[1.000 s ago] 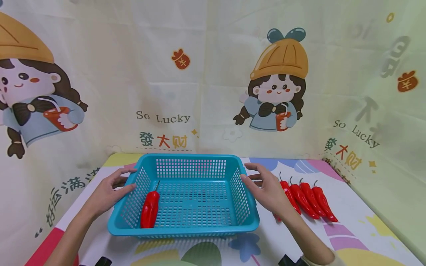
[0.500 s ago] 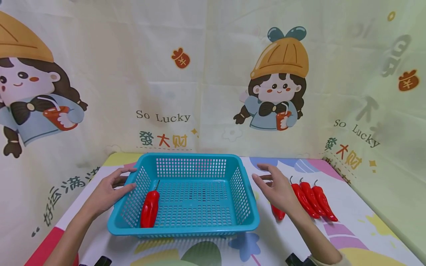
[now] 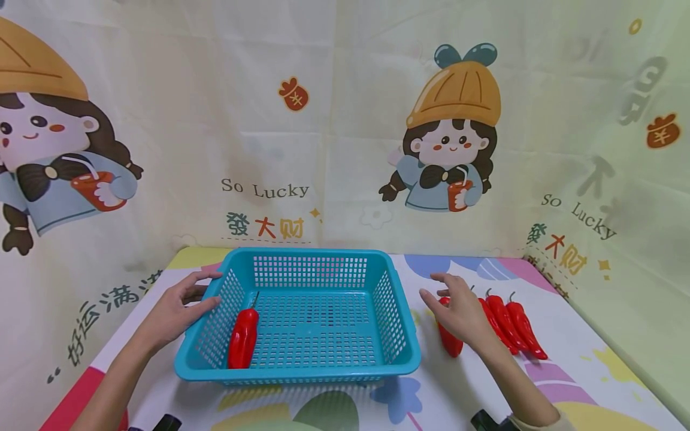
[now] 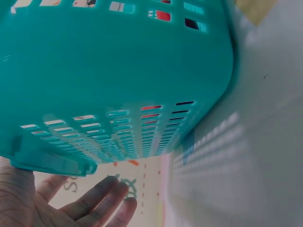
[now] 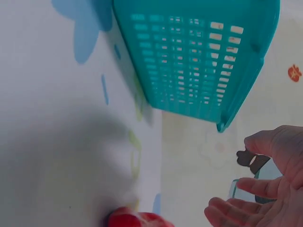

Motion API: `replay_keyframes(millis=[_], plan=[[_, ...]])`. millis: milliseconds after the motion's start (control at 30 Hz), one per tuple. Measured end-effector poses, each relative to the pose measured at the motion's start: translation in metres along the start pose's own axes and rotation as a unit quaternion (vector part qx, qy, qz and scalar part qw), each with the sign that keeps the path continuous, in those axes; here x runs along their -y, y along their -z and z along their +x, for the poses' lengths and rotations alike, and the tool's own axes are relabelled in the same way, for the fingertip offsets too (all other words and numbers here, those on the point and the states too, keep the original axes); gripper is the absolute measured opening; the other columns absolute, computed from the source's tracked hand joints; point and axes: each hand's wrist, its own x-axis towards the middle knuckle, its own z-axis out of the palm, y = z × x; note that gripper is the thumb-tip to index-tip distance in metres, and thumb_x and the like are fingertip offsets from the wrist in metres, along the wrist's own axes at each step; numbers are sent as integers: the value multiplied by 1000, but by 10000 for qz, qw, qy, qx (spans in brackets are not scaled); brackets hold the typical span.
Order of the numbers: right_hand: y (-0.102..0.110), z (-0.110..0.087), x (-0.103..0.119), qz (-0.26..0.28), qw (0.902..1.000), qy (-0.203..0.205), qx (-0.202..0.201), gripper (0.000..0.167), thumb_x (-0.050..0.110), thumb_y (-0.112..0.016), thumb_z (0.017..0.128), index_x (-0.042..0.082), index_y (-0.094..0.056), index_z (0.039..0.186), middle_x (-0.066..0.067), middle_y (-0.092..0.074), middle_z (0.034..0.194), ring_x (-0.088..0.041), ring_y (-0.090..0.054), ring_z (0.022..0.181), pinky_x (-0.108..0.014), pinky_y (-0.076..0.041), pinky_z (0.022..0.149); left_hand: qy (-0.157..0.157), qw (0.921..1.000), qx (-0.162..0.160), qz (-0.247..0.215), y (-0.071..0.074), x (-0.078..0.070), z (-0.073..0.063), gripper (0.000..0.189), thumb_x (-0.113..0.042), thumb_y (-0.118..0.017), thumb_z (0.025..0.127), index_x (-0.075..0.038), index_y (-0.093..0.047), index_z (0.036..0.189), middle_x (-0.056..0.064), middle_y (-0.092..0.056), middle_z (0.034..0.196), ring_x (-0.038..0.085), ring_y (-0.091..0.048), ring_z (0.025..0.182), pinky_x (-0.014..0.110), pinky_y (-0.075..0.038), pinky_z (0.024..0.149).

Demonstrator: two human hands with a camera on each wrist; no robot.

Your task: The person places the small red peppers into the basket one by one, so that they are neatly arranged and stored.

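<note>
A blue-green plastic basket (image 3: 302, 376) with perforated walls stands on the table, a red chili pepper (image 3: 244, 339) lying inside at its left. My left hand (image 3: 171, 310) is at the basket's left rim, its thumb over the edge; the left wrist view shows its fingers (image 4: 102, 203) extended below the rim. To the right of the basket, my right hand (image 3: 465, 311) hovers with relaxed fingers, holding nothing. Just under it is a single red chili pepper (image 3: 450, 340), partly hidden by the hand. Several more red chili peppers (image 3: 524, 329) lie in a row beyond, some covered by the hand and forearm.
The tabletop (image 3: 431, 395) carries a colourful printed pattern. A cream cloth backdrop (image 3: 345, 143) with cartoon figures and lettering hangs behind and along both sides. Black straps or devices (image 3: 487, 421) show near both wrists.
My right hand has moved off the basket's right rim, rightward and slightly down, to above the nearest loose pepper. The left hand and the basket have stayed put.
</note>
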Motion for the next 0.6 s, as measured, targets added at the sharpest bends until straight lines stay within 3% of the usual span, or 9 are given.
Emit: replay_keyframes(millis=[200, 600], plan=[[0, 0, -11, -247, 9988, -411, 65, 69, 36, -76, 90, 3, -50, 144, -28, -47, 145, -48, -58, 120, -50, -63, 72, 32, 10000, 3, -25, -1, -1, 0, 69, -28, -71, 96, -4, -40, 153, 39, -49, 142, 60, -56, 119, 51, -63, 74], [0, 0, -31, -540, 9976, -367, 207, 71, 31, -82, 83, -2, -52, 139, -31, -53, 134, -48, -58, 114, -48, -64, 70, -41, 10000, 5, 39, 1, 0, 0, 68, -28, -71, 96, -4, -41, 152, 39, -51, 140, 59, -58, 118, 51, -63, 73]])
